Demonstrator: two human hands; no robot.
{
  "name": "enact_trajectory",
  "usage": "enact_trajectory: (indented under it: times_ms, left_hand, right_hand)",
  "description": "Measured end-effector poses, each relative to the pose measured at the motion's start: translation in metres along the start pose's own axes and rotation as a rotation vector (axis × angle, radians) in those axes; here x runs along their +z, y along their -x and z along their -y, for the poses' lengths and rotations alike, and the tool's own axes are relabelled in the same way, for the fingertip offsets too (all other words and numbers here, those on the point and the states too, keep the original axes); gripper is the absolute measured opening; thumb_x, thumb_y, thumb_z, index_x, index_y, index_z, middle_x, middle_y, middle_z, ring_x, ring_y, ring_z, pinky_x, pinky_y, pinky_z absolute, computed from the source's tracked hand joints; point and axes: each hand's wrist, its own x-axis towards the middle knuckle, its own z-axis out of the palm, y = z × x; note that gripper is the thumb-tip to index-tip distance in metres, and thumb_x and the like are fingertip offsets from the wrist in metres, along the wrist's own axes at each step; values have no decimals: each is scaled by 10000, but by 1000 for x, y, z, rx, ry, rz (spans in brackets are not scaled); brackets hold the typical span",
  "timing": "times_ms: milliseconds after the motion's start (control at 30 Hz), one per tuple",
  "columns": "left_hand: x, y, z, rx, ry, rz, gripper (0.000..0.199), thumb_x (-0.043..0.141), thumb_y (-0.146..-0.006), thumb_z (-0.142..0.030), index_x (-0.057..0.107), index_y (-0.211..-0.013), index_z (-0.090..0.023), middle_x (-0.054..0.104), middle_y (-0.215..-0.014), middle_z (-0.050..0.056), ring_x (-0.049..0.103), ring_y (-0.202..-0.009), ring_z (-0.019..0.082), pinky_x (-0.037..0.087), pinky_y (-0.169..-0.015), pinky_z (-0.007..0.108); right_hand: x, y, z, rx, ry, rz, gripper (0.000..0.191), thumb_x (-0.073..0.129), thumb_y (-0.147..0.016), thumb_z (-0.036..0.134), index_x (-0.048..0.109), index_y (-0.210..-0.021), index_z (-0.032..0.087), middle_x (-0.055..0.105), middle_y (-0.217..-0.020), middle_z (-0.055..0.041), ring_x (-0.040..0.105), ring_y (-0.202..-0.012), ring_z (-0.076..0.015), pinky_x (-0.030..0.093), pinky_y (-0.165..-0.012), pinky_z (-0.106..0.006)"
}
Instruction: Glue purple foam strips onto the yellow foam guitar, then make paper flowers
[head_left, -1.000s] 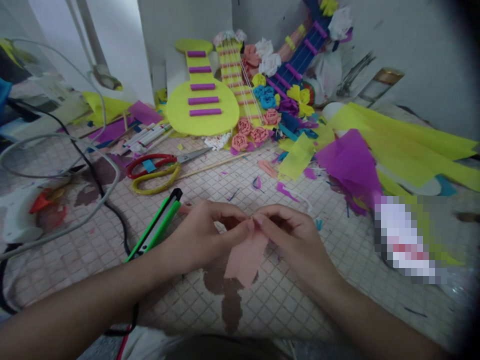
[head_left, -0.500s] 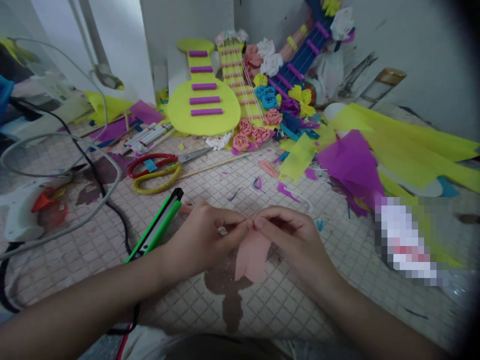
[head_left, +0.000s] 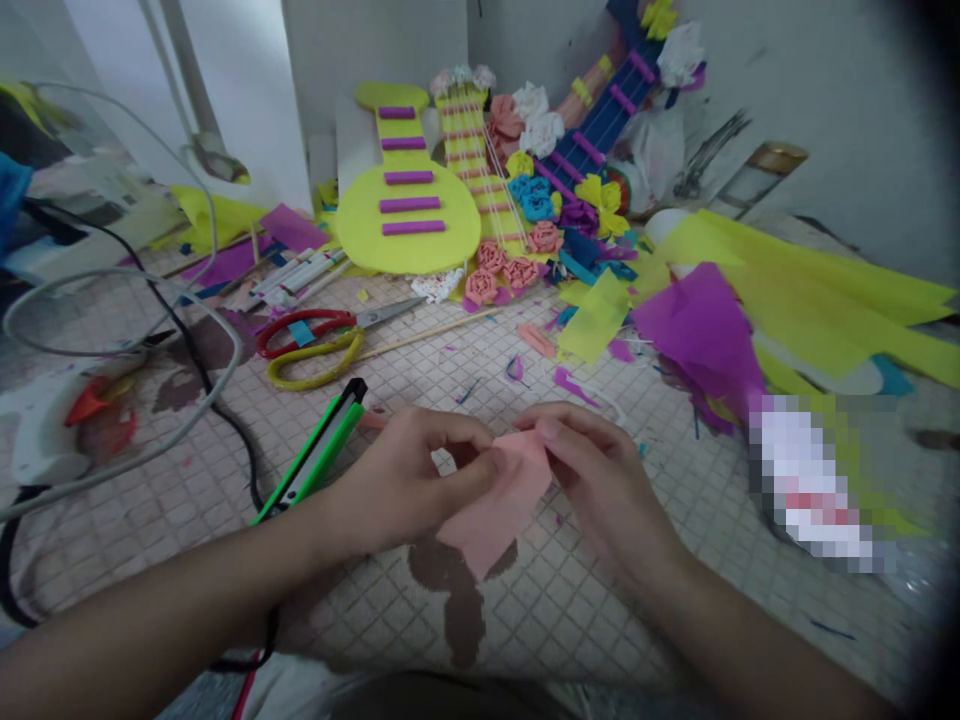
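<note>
A small piece of pink crepe paper [head_left: 499, 510] hangs between my two hands, above the tiled-pattern table cover. My left hand [head_left: 427, 470] pinches its upper left side between thumb and fingers. At its upper right corner, the thumb and fingers of my right hand [head_left: 589, 460] are closed on the paper. The sheet slants down to the left, its lower end free. Beside my left wrist lies a green box cutter [head_left: 311, 455]. Scissors [head_left: 319, 340] with one red and one yellow handle rest behind it.
Yellow guitar cutouts [head_left: 409, 220] and a blue guitar neck [head_left: 600, 130] with paper flowers stand at the back. A glue gun [head_left: 45, 425] and looping cables are at left. Purple paper [head_left: 701, 320] and yellow paper [head_left: 810, 270] lie at right. A thin stick [head_left: 435, 333] lies behind my hands.
The pink paper has turned from hanging nearly straight to slanting down-left, and more of its top shows. My fingertips, which met at its top edge, have moved apart.
</note>
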Motion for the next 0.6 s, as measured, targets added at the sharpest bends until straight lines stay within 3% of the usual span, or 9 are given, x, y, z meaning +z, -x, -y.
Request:
enact_trajectory:
  times_ms: [167,300,400,500,600]
  left_hand:
    - [0,0,1,6,4,63,252,467,-810,-276,583,-632,-141,542,-558,-22,482,-557,84,384,-528,184]
    - [1,-2,2,-15,57,105,282,494,-789,-285,493,-543,-147,442,-499,-47,418,-504,67,340,-481,179]
    - [0,-2,3,-47,79,34,247,471,-785,-243,495,-561,-143,437,-527,-43,404,-511,67,313,-467,184]
    - [-3,-2,2,-44,64,7,235,476,-752,-207,442,-527,-146,386,-516,-51,375,-505,65,284,-454,187]
    - [-3,0,2,-51,61,131,218,481,-718,-163,393,-518,-152,327,-487,-65,335,-474,56,257,-436,185]
  right_hand:
    - [-3,0,2,3,86,115,79,657,-704,295,676,-681,222,630,-665,10,559,-655,-130,434,-598,-258]
    - [-7,-2,1,-43,31,-65,63,658,-704,290,670,-676,235,613,-666,15,538,-661,-128,421,-612,-263]
    - [-9,-6,1,-53,-30,-129,101,646,-700,268,649,-609,226,568,-615,22,506,-627,-118,401,-587,-254]
    - [-11,-6,5,-47,-22,-13,119,600,-726,278,661,-638,226,574,-630,19,500,-620,-115,387,-560,-243]
    - [-9,-1,10,-39,127,185,64,640,-705,267,678,-744,233,624,-711,14,543,-679,-128,405,-592,-244]
